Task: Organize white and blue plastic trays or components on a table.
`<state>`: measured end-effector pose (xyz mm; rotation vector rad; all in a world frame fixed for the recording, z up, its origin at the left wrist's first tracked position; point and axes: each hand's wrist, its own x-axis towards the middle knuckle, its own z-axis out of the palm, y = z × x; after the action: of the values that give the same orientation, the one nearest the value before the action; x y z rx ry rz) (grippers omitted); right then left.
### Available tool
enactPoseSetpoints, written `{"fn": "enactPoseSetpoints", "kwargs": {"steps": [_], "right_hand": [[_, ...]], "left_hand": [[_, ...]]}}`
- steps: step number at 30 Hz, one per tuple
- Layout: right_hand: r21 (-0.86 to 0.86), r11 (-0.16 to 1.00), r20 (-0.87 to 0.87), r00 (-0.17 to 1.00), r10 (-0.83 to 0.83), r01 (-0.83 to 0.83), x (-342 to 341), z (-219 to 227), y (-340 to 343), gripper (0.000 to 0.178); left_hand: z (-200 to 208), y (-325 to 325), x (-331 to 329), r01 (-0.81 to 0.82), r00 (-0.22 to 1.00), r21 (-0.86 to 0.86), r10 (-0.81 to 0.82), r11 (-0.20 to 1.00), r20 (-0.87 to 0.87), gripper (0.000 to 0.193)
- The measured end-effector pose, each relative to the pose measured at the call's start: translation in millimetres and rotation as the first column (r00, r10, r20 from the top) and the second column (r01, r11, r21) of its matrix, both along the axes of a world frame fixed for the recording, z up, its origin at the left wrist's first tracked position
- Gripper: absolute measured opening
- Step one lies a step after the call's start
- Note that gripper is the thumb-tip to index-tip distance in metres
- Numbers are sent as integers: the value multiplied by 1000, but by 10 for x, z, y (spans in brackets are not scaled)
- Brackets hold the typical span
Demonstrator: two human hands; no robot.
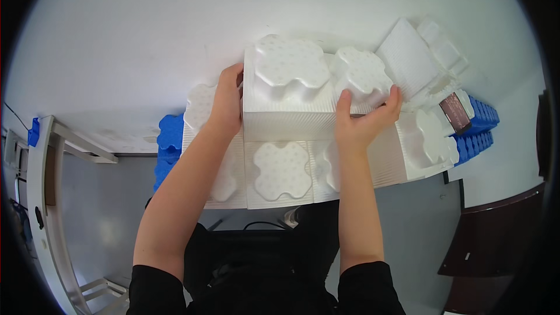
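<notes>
White block between left grip, partly hidden at its side, and right grip, spread wide at raised lobe; cannot tell if either clasps.

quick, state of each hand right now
Left hand: against the left side of the ribbed white block, fingers partly hidden; grip cannot be told.
Right hand: open, thumb and fingers spread at the lobed white bump.

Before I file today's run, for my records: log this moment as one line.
left hand: at left side of raised white block | right hand: by its right scalloped bump | blue pieces: left and right
</notes>
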<state>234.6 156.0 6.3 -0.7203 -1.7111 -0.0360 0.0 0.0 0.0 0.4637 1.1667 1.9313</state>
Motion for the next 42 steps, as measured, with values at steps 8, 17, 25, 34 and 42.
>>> {"fn": "enactPoseSetpoints", "kwargs": {"steps": [8,17,25,34,42], "right_hand": [[-432,902,172,983,68,13,8,695,-180,108],[-426,903,166,986,22,52,-67,666,-184,103],[-450,892,163,986,23,53,-89,775,-126,98],[-371,928,46,998,32,-13,-35,643,-191,94],[-422,906,64,998,18,11,-72,737,-196,92]], "left_hand": [[116,-109,283,-31,998,56,34,998,-54,85],[55,-196,319,41,993,82,-32,996,-110,99],[189,-255,433,78,992,127,-64,989,-109,96],[183,-318,441,96,985,183,-67,979,-159,86],[251,-310,506,31,986,152,-6,988,-164,85]]}}
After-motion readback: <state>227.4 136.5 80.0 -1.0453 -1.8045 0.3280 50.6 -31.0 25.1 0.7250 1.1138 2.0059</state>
